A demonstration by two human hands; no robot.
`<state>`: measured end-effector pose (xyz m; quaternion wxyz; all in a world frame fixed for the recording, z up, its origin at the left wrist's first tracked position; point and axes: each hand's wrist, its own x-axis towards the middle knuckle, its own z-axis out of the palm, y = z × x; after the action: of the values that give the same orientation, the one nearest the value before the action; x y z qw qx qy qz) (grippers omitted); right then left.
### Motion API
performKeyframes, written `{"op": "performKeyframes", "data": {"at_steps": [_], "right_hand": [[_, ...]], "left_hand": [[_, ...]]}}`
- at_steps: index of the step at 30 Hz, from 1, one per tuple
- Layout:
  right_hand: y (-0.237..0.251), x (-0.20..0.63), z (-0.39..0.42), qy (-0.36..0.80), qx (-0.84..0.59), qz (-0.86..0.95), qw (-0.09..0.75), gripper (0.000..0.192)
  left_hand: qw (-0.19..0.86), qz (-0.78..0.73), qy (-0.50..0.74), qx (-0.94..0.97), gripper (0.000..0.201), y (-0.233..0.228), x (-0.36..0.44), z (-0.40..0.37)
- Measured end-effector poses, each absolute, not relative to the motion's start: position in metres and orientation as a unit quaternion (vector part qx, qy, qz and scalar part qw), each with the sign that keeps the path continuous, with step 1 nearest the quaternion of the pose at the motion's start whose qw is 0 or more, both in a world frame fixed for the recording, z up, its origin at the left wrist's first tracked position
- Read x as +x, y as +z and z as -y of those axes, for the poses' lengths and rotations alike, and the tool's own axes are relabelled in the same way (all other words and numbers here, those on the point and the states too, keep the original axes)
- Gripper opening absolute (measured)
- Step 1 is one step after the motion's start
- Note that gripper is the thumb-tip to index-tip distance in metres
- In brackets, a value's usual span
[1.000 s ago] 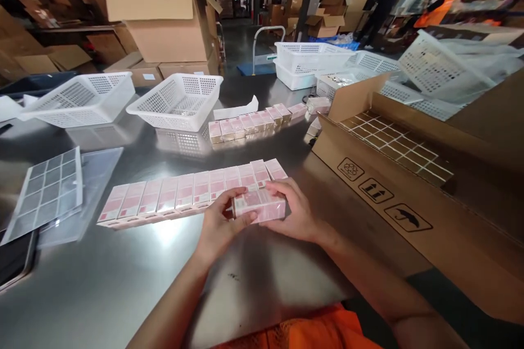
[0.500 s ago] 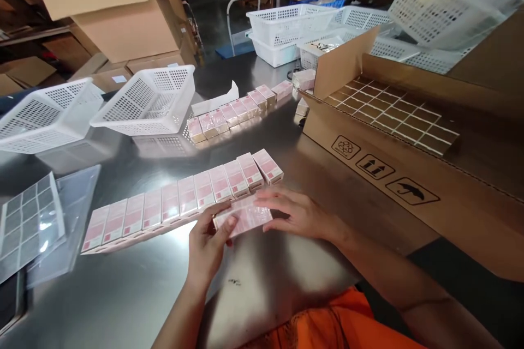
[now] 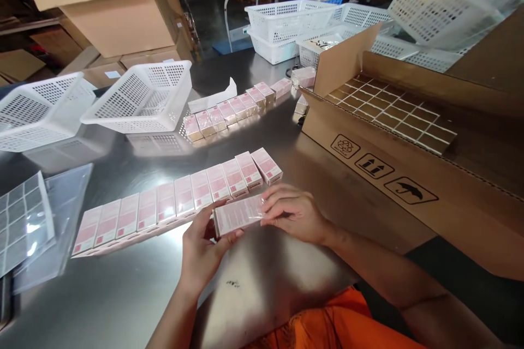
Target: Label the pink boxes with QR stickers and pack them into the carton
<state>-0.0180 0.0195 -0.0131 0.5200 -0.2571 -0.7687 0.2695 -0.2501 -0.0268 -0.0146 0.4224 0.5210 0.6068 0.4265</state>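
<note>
Left hand (image 3: 202,245) and right hand (image 3: 292,212) pinch opposite ends of one pink box (image 3: 238,214), lifting it clear of the box row (image 3: 176,196) for handling.

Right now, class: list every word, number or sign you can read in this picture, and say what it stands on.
No words or numbers are readable.
Large cardboard box: three printed signs: recycling mark, two up arrows, umbrella.
Pink boxes, held and in rows: print too blurred to read.
</note>
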Motion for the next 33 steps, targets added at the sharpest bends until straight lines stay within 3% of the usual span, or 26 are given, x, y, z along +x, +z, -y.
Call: {"op": "performKeyframes", "data": {"at_steps": [3, 8, 12, 15, 18, 20, 22, 24, 26, 28, 33], "right_hand": [[-0.014, -0.020, -0.015, 0.244, -0.266, 0.780, 0.512, 0.009], [-0.017, -0.015, -0.012, 0.252, -0.285, 0.825, 0.419, 0.030], [-0.014, -0.011, -0.015, 0.269, -0.198, 0.867, 0.370, 0.066], [-0.014, -0.014, -0.014, 0.267, -0.202, 0.848, 0.412, 0.050], [-0.018, -0.020, -0.012, 0.442, -0.292, 0.712, 0.462, 0.047], [-0.021, -0.023, -0.011, 0.605, -0.315, 0.592, 0.429, 0.049], [-0.020, -0.025, -0.009, 0.690, -0.326, 0.528, 0.373, 0.055], [-0.016, -0.024, -0.008, 0.647, -0.360, 0.568, 0.358, 0.052], [-0.011, -0.020, -0.010, 0.525, -0.375, 0.667, 0.371, 0.042], [-0.007, -0.016, -0.013, 0.430, -0.358, 0.739, 0.375, 0.030], [-0.009, -0.010, -0.019, 0.366, -0.367, 0.753, 0.405, 0.010]], "left_hand": [[0.420, -0.628, 0.402, 0.517, 0.062, -0.012, -0.247, 0.028], [0.430, -0.647, 0.421, 0.468, 0.077, -0.001, -0.241, 0.028], [0.528, -0.644, 0.397, 0.386, 0.077, -0.003, -0.249, 0.021], [0.614, -0.585, 0.362, 0.387, 0.080, -0.012, -0.262, 0.019], [0.557, -0.539, 0.389, 0.498, 0.081, -0.016, -0.268, 0.024], [0.472, -0.540, 0.414, 0.560, 0.092, -0.014, -0.267, 0.028], [0.438, -0.545, 0.425, 0.575, 0.094, -0.012, -0.265, 0.030], [0.440, -0.542, 0.429, 0.573, 0.071, -0.011, -0.263, 0.030], [0.411, -0.552, 0.429, 0.584, 0.055, -0.011, -0.262, 0.029], [0.363, -0.560, 0.423, 0.614, 0.053, -0.013, -0.262, 0.027], [0.315, -0.558, 0.420, 0.643, 0.046, -0.018, -0.262, 0.028]]}}
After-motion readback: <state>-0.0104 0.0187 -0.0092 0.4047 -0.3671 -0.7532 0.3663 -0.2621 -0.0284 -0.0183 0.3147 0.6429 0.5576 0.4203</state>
